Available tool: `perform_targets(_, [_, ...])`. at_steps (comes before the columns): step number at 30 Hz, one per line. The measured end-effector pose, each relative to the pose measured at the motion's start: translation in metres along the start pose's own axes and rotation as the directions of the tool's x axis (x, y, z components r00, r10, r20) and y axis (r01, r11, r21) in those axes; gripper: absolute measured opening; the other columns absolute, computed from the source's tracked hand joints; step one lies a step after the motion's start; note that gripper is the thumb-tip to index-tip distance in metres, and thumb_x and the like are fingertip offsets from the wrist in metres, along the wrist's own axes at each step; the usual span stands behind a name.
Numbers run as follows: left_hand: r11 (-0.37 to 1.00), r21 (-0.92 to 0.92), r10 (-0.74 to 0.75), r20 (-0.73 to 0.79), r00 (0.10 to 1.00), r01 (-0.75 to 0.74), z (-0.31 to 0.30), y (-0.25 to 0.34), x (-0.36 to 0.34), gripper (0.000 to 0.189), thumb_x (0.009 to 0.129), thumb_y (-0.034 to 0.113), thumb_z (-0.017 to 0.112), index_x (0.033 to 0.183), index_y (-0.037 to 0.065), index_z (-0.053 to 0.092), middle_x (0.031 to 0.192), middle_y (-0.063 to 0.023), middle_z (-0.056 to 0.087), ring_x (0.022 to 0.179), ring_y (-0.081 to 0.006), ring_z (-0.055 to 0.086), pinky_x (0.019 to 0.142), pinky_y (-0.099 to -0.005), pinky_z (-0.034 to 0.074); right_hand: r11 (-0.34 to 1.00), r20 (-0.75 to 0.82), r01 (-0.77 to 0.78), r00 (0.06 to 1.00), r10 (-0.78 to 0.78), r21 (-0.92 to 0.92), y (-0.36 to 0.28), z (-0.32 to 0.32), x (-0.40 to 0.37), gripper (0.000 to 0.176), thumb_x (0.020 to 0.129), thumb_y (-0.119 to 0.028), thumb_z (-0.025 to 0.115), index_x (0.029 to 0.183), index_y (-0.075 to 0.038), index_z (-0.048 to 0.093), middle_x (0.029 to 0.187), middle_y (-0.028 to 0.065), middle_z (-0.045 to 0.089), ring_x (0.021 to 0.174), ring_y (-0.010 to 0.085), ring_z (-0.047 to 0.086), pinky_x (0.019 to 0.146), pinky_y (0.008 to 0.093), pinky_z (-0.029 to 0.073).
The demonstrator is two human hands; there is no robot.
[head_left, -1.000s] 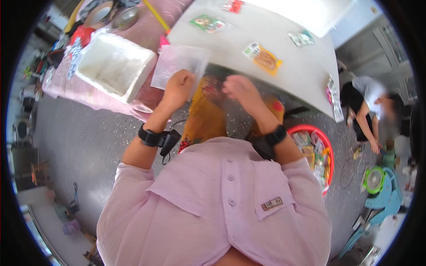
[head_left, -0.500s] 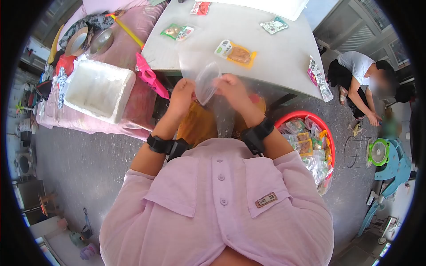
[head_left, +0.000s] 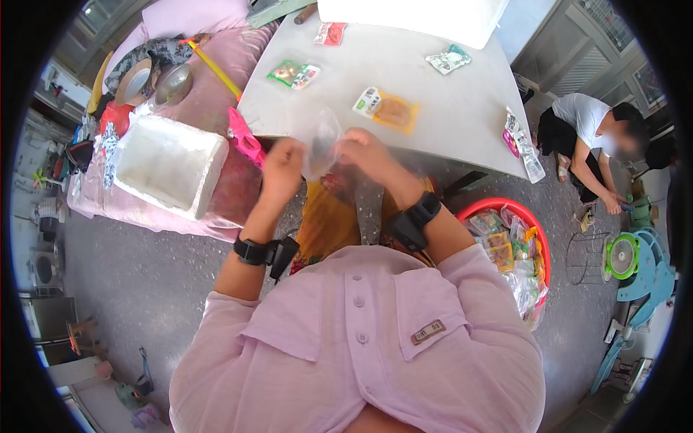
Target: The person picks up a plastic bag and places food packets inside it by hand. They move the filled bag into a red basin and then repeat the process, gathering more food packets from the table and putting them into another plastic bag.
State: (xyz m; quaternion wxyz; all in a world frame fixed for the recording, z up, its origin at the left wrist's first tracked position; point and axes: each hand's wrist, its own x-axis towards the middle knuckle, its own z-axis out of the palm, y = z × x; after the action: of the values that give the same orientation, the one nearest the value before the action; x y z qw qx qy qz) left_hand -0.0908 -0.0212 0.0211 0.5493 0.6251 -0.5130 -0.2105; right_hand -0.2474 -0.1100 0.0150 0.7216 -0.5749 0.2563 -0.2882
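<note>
While your left hand [head_left: 283, 169] and right hand [head_left: 361, 150] both pinch that thin clear plastic bag [head_left: 320, 141] beside the pale worktop [head_left: 447, 94], uneven tugging could tear it, I reckon.

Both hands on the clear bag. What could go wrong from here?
The clear bag is pinched only at its edge between left hand and right hand; thin film could slip or tear. It is held in the air by the table edge, red basin off to the side; a drop would likely hit the floor.
</note>
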Motion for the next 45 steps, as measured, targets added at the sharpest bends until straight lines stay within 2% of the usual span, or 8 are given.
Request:
perform_targets(3, [0.752, 0.552, 0.495, -0.111, 0.862, -0.361, -0.016, 0.039, 0.029, 0.003, 0.072, 0.007, 0.050, 0.071, 0.004, 0.051, 0.066, -0.0132, 0.051, 0.061, -0.0286, 0.051, 0.053, -0.0314, 0.041, 0.827, -0.032, 0.166, 0.976, -0.217, -0.537, -0.009, -0.015, 0.024, 0.021, 0.074, -0.020, 0.055, 0.078, 0.000, 0.050, 0.072, 0.0092, 0.052, 0.069, 0.0169, 0.052, 0.065, 0.0253, 0.043])
perform_targets(7, [0.414, 0.825, 0.547, 0.113, 0.830, -0.384, 0.001, 0.057, 0.057, 0.007, 0.067, 0.008, 0.049, 0.062, 0.007, 0.045, 0.060, -0.0101, 0.047, 0.057, -0.0275, 0.052, 0.050, -0.0360, 0.043, 0.561, 0.056, 0.311, 0.904, -0.425, -0.767, -0.010, -0.038, 0.067, 0.027, 0.071, -0.022, 0.057, 0.090, -0.003, 0.049, 0.077, 0.0123, 0.053, 0.078, 0.0242, 0.053, 0.070, 0.0308, 0.043])
perform_targets(9, [0.426, 0.838, 0.407, 0.160, 0.899, -0.342, 0.025, 0.031, 0.075, 0.005, 0.070, 0.010, 0.046, 0.066, 0.007, 0.047, 0.062, -0.0108, 0.049, 0.060, -0.0281, 0.053, 0.053, -0.0364, 0.043, 0.107, 0.052, 0.124, 0.857, -0.512, -0.986, -0.014, -0.066, 0.081, 0.034, 0.069, -0.022, 0.058, 0.095, -0.003, 0.047, 0.081, 0.0129, 0.055, 0.084, 0.0260, 0.053, 0.072, 0.0331, 0.043])
perform_targets(15, [0.688, 0.723, -0.107, 0.179, 0.978, -0.057, 0.084, -0.028, 0.083, 0.017, 0.076, 0.017, 0.039, 0.080, 0.004, 0.050, 0.078, -0.0164, 0.056, 0.074, -0.0319, 0.055, 0.065, -0.0418, 0.043, 0.029, -0.082, -0.080, 0.992, -0.099, -0.996, -0.035, -0.091, 0.078, 0.044, 0.061, -0.022, 0.062, 0.095, 0.000, 0.046, 0.086, 0.0182, 0.055, 0.091, 0.0287, 0.051, 0.074, 0.0371, 0.042])
perform_targets(21, [0.715, 0.698, -0.147, 0.214, 0.966, -0.045, 0.101, -0.038, 0.082, 0.018, 0.076, 0.018, 0.039, 0.080, 0.004, 0.050, 0.078, -0.0168, 0.056, 0.076, -0.0324, 0.054, 0.066, -0.0418, 0.042, 0.278, -0.193, -0.156, 0.975, -0.111, -0.948, -0.016, -0.133, 0.086, 0.041, 0.061, -0.019, 0.062, 0.093, 0.001, 0.046, 0.081, 0.0180, 0.056, 0.074, 0.0292, 0.056, 0.062, 0.0334, 0.046])
perform_targets(26, [0.757, 0.652, -0.146, 0.245, 0.958, -0.051, 0.107, -0.033, 0.082, 0.020, 0.075, 0.019, 0.039, 0.080, 0.003, 0.050, 0.078, -0.0172, 0.056, 0.075, -0.0334, 0.053, 0.065, -0.0424, 0.041, 0.975, -0.319, -0.106, 0.947, 0.038, -0.197, -0.003, -0.153, 0.045, 0.026, 0.068, -0.013, 0.059, 0.086, 0.000, 0.046, 0.073, 0.0080, 0.053, 0.055, 0.0148, 0.050, 0.044, 0.0256, 0.042])
perform_targets(35, [0.830, 0.556, -0.128, 0.259, 0.957, -0.039, 0.133, -0.026, 0.079, 0.023, 0.076, 0.021, 0.038, 0.079, 0.002, 0.050, 0.078, -0.0195, 0.055, 0.077, -0.0342, 0.052, 0.067, -0.0417, 0.040, 0.980, -0.684, 0.196, 0.713, -0.153, -0.015, 0.006, -0.118, -0.012, 0.012, 0.075, -0.006, 0.052, 0.083, -0.001, 0.043, 0.072, 0.0070, 0.051, 0.053, 0.0115, 0.049, 0.042, 0.0217, 0.043])
perform_targets(45, [0.860, 0.460, 0.134, 0.216, 0.967, -0.222, 0.146, -0.015, 0.069, 0.021, 0.077, 0.020, 0.038, 0.082, 0.003, 0.049, 0.075, -0.0198, 0.054, 0.075, -0.0346, 0.052, 0.064, -0.0432, 0.041, 0.876, -0.421, 0.468, 0.776, -0.469, -0.115, 0.071, -0.109, 0.026, 0.014, 0.078, -0.011, 0.049, 0.086, -0.001, 0.045, 0.075, 0.0079, 0.052, 0.059, 0.0156, 0.052, 0.047, 0.0261, 0.045])
